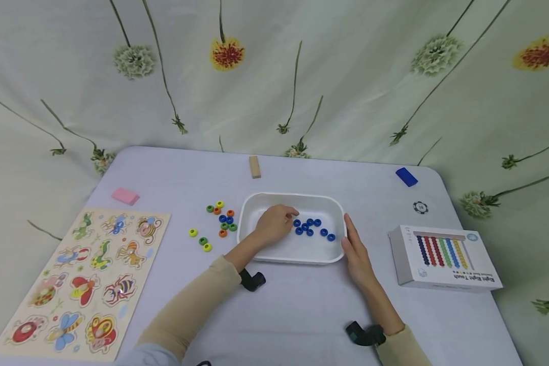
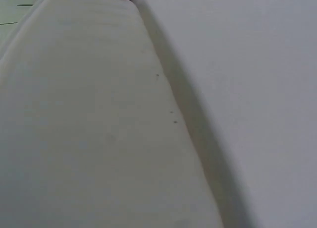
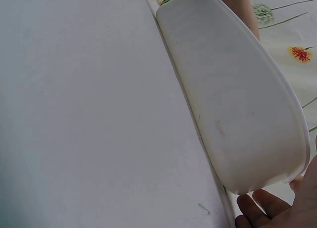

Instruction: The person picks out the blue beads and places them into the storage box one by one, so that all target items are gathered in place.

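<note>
A white plastic tray (image 1: 274, 256) sits at the middle of the table, with several blue beads (image 1: 310, 222) on its right half. My left hand (image 1: 274, 223) reaches over the tray's front edge into it, fingers bent beside the beads. Its palm side is hidden, and I cannot tell whether it holds a bead. At the tray's right end, my right hand (image 1: 359, 259) holds the rim and side, thumb by the rim. In the right wrist view, fingertips (image 3: 245, 203) touch the tray's outer wall (image 3: 233, 99). The left wrist view shows mainly the wall (image 2: 99, 114).
Loose yellow, green, orange and blue beads (image 1: 224, 226) lie left of the tray. An insect puzzle board (image 1: 93, 269) is farther left, near a pink block (image 1: 125, 196). A wooden block (image 1: 254, 166), blue block (image 1: 406, 177), round chip (image 1: 420, 207) and white box (image 1: 444, 259) surround the tray.
</note>
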The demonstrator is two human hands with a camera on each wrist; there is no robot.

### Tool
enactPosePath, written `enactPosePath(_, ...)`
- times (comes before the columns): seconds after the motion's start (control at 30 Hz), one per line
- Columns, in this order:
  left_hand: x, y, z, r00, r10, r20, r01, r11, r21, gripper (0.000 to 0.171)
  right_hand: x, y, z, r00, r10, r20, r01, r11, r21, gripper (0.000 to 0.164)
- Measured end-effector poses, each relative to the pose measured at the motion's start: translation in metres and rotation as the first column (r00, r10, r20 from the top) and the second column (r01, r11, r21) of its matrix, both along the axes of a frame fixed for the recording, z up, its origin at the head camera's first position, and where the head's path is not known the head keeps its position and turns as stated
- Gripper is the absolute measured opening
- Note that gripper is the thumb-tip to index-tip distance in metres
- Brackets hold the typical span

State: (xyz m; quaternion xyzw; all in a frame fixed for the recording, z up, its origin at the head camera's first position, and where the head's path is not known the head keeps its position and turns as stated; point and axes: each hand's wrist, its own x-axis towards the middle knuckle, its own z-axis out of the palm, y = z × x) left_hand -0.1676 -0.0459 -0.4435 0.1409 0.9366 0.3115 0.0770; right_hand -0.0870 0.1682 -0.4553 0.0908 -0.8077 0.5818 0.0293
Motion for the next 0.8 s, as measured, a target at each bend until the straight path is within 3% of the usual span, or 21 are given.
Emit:
enactPosePath(0.1,0.006,-0.011,0.008,0.999,0.013,-0.049,-0.011,0.998,0.058,0.028,-0.001,-0.001,-0.002,1.000,0.007,0.008,-0.007,1.000,-0.003,0.051)
enactPosePath(0.23,0.024,-0.040,0.026,0.979,0.060,-0.195,-0.026,0.985,0.170,0.026,-0.001,-0.002,-0.002,1.000,0.012,0.002,-0.012,1.000,-0.005,0.051)
enactPosePath(0.33,0.036,-0.076,0.034,0.936,0.162,-0.312,-0.063,0.951,0.304,0.025,-0.001,-0.003,-0.001,1.000,0.009,-0.006,-0.009,1.000,0.000,0.051)
enactPosePath(0.43,0.043,-0.118,0.030,0.869,0.347,-0.353,-0.160,0.872,0.463,0.025,-0.001,-0.003,0.002,1.000,0.001,-0.007,-0.001,1.000,0.012,0.051)
enactPosePath(0.5,0.042,-0.145,0.013,0.805,0.501,-0.317,-0.273,0.787,0.553,0.024,0.000,-0.002,0.003,1.000,-0.003,-0.005,0.003,1.000,0.022,0.051)
enactPosePath(0.57,0.040,-0.165,-0.006,0.754,0.618,-0.223,-0.395,0.697,0.599,0.023,0.000,-0.001,0.004,1.000,-0.009,-0.004,0.009,1.000,0.025,0.051)
enactPosePath(0.63,0.038,-0.173,-0.022,0.723,0.680,-0.125,-0.486,0.628,0.608,0.024,0.000,0.000,0.004,1.000,-0.014,-0.001,0.014,1.000,0.024,0.051)
enactPosePath(0.67,0.036,-0.174,-0.028,0.719,0.690,-0.082,-0.513,0.607,0.607,0.024,0.001,0.000,0.004,1.000,-0.014,0.001,0.014,1.000,0.023,0.051)
enactPosePath(0.73,0.036,-0.169,-0.032,0.736,0.677,-0.012,-0.535,0.593,0.602,0.026,0.001,0.000,0.003,1.000,-0.012,0.002,0.012,1.000,0.021,0.051)
enactPosePath(0.8,0.035,-0.161,-0.034,0.759,0.650,0.020,-0.532,0.603,0.595,0.027,0.002,0.000,0.002,1.000,-0.004,0.002,0.004,1.000,0.018,0.051)
